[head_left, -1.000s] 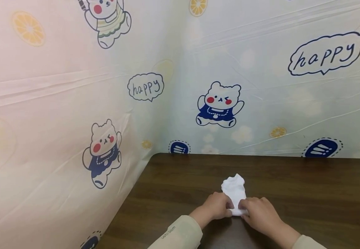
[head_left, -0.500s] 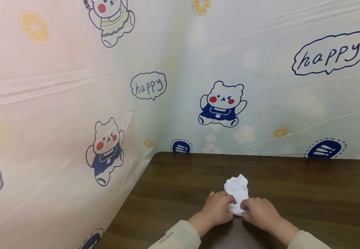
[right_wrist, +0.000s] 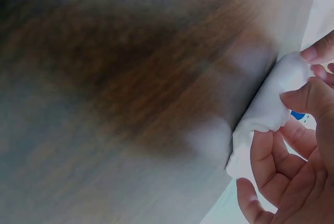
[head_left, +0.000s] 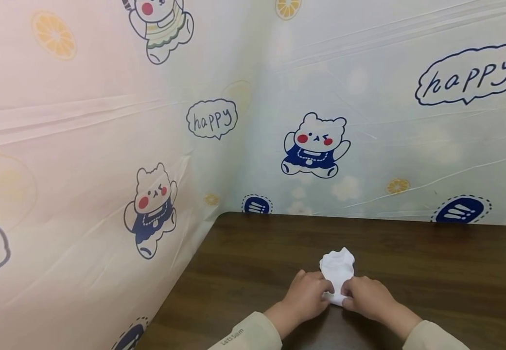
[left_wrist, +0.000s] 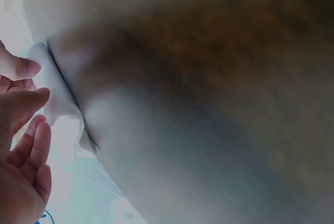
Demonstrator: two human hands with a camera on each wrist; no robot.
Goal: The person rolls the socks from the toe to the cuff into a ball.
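Observation:
On the dark table, a white cloth lies as a narrow strip pointing away from me, its far end ruffled and its near end turned up in a roll. My left hand pinches the left side of that roll with thumb and fingers. From the right, my right hand pinches the other side, the two thumbs close together. The left wrist view shows the rolled edge of the cloth by the left thumb. In the right wrist view the cloth runs as a thick roll along the tabletop, under both thumbs.
The brown wooden table has rounded far corners. Behind it and along its left side hangs a pale printed curtain with bears, orange slices and speech bubbles. Light sleeves cover the forearms.
The near fold looked looser half a second ago and is now a raised roll again between the hands. New creases show near the cloth's far end. The head view has shifted slightly.

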